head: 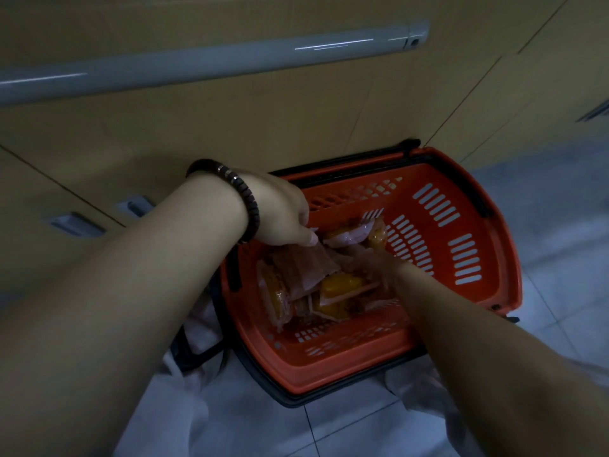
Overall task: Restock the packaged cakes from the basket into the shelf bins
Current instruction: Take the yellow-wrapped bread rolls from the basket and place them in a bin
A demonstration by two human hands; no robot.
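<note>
An orange basket [494, 225] on the tiled floor [566, 232] holds a loose pile of cakes [342, 288] in pink and clear wrappers, with yellow sponge showing through. The left hand [283, 216], a dark bracelet [245, 196] at its wrist, pinches 1 pink pack [303, 268] atop the pile. The right hand [379, 262] lies among the cakes, too blurred to tell its grip. The wrapper print is too blurred to read.

Dim, soft blur, wide-angle edge distortion
</note>
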